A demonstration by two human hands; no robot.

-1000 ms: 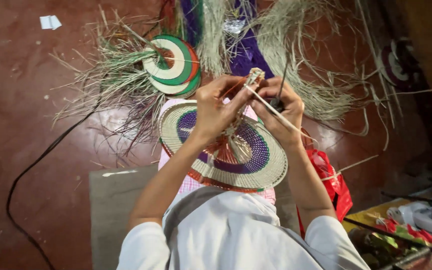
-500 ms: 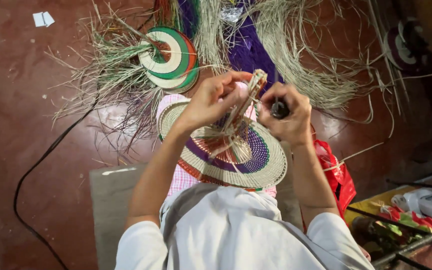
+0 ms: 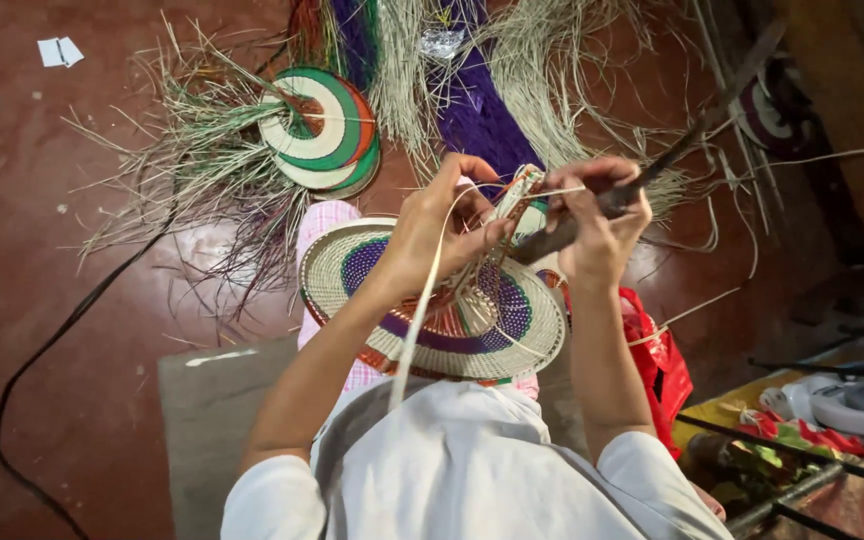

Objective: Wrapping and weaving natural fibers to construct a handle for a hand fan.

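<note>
A: Status on the hands?

B: Left hand (image 3: 439, 232) pinches the upright woven bundle (image 3: 514, 200) at the rim of the round woven piece (image 3: 432, 300), fingers clamped on it. A pale strip (image 3: 418, 310) loops from the bundle past the left wrist down to the lap.

A: Right?

B: Right hand (image 3: 597, 225) is clenched round a dark pointed tool (image 3: 607, 200), its tip at the bundle.

A: Where's the piece?

B: On the lap, tilted, over pink checked cloth (image 3: 324, 222). Cream, purple and orange rings.

A: Anything holding stuff?

B: Red bag (image 3: 664, 365) by the right elbow, touching the forearm; contents can't be seen. Lower right, what looks like a yellow tray (image 3: 722, 432) with green and red bits; too blurred to say more.

A: Floor?

B: Second disc (image 3: 322, 130), green, white and orange, lies on loose straw (image 3: 202, 165). Purple fibre bundle (image 3: 477, 110) beside it. Black cable (image 3: 62, 330) on the left.
</note>
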